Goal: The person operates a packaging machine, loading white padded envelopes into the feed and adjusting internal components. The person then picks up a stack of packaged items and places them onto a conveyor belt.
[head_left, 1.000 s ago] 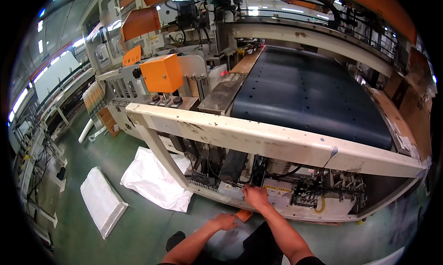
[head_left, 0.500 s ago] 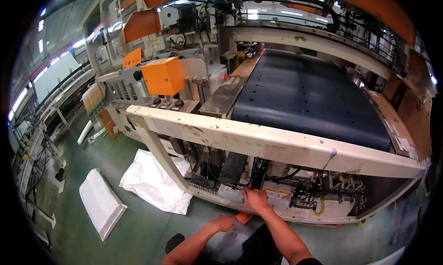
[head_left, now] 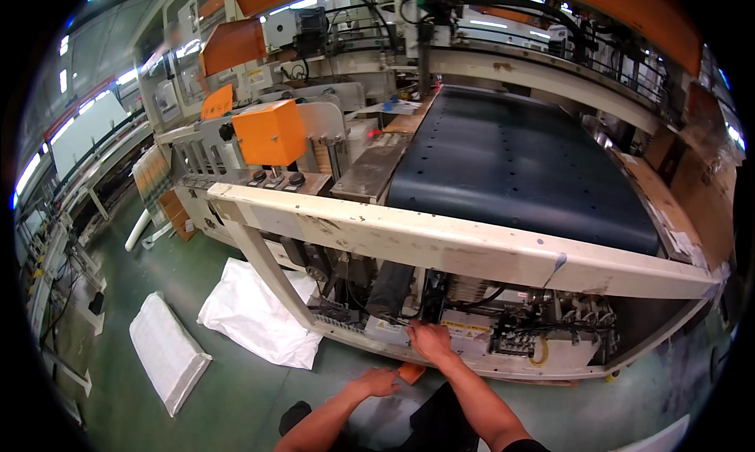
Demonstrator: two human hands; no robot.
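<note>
My right hand [head_left: 429,342] reaches into the lower opening of a cream machine frame [head_left: 440,236]. It is closed on a thin, dark metal tool [head_left: 399,321], whose kind I cannot make out; the tool points left toward a black cylindrical motor [head_left: 388,288]. Lower down, my left hand [head_left: 381,382] hangs over the floor with its fingers loosely extended and nothing visible in them. Its fingertips are right beside an orange piece [head_left: 410,372] at the machine's base; whether they touch it is unclear.
A wide black conveyor belt [head_left: 523,173] runs above the frame. Pneumatic valves and hoses [head_left: 562,330] fill the bay to the right. A white sheet [head_left: 255,310] and a flat white wrapped pack [head_left: 167,350] lie on the green floor. An orange box [head_left: 270,133] stands on the machine.
The view has shifted slightly, moving the scene a little left. Both hands keep nearly the same pose. An upright part above the belt's far left has moved to the right.
</note>
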